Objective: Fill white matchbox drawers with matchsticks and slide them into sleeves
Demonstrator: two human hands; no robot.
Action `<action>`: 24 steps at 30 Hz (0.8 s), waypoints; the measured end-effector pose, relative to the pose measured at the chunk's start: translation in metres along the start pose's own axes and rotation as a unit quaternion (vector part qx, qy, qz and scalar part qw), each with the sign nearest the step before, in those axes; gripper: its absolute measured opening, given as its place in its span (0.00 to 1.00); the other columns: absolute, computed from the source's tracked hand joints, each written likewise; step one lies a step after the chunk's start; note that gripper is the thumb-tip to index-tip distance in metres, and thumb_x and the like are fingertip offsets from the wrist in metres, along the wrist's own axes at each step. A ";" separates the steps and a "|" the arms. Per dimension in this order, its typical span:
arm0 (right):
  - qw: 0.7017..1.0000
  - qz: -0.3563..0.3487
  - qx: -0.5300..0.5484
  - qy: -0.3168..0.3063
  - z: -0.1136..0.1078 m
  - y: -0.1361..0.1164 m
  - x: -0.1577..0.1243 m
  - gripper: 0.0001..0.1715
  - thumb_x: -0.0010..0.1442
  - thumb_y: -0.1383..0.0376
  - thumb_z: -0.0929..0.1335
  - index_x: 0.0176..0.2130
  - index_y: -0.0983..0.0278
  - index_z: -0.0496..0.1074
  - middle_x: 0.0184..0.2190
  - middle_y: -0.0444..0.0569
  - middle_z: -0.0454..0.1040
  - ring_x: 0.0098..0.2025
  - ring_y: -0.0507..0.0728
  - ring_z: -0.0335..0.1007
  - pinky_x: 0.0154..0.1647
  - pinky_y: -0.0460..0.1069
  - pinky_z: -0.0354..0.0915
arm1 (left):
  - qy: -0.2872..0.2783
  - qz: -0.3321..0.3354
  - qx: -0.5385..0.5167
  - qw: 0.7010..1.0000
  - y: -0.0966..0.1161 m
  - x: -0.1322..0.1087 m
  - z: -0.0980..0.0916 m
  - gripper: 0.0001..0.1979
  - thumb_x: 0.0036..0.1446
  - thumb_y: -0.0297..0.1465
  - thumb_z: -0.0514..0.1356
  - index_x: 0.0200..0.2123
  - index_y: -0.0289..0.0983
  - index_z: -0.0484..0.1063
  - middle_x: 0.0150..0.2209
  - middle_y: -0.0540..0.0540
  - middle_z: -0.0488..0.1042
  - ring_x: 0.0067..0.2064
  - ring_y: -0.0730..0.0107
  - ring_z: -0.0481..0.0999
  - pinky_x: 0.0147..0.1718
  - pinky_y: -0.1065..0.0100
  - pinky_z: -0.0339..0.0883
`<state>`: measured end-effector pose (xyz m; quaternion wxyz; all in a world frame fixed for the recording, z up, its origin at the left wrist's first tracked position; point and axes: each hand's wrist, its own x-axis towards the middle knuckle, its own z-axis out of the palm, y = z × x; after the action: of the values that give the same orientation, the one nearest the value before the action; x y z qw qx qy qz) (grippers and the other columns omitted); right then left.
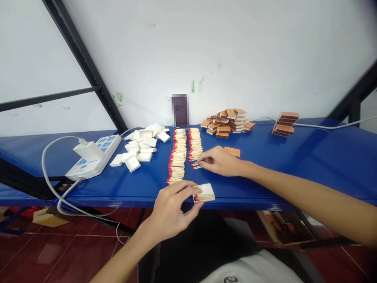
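Near the front edge of the blue shelf, my left hand (178, 202) grips a white matchbox tray (207, 188) between thumb and fingers. Several red-tipped matches (205, 197) lie inside that tray. My right hand (219, 161) is closed in a pinch at the near end of the right row of matches (194, 143); a few matches show at its fingertips. A longer row of matches (177, 157) runs beside it on the left. Just beyond my right wrist lies an orange matchbox sleeve (232, 151), partly covered by the hand.
White empty trays (140, 145) are heaped at left, beside a power strip (94, 157) with a plugged-in charger (88, 151) and looping cable. Orange matchboxes (228, 122) are piled at the back, with another stack (285, 124) farther right. A pixelated dark object (180, 110) stands against the wall.
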<state>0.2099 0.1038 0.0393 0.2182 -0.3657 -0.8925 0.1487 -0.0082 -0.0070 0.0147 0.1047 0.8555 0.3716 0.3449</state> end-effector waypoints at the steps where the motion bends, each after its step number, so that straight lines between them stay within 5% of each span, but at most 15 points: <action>1: 1.000 -0.002 0.002 -0.001 0.000 0.000 0.000 0.11 0.61 0.67 0.65 0.31 0.64 0.77 0.21 0.41 0.70 0.24 0.49 0.59 0.27 0.46 0.49 | -0.001 0.000 0.000 1.000 0.000 0.000 0.000 0.07 0.62 0.32 0.61 0.44 0.42 0.75 0.45 0.46 0.78 0.43 0.65 0.79 0.43 0.65 0.73; 24: 1.000 -0.019 -0.005 0.003 -0.001 -0.002 -0.002 0.09 0.59 0.67 0.66 0.30 0.64 0.76 0.22 0.42 0.72 0.23 0.49 0.61 0.28 0.46 0.51 | 0.006 0.002 0.007 1.000 0.000 0.001 0.001 0.07 0.61 0.31 0.61 0.43 0.41 0.75 0.45 0.46 0.78 0.42 0.65 0.79 0.42 0.64 0.74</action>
<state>0.2103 0.1016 0.0404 0.2218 -0.3499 -0.8995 0.1386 -0.0075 -0.0065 0.0147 0.0958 0.8546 0.3733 0.3481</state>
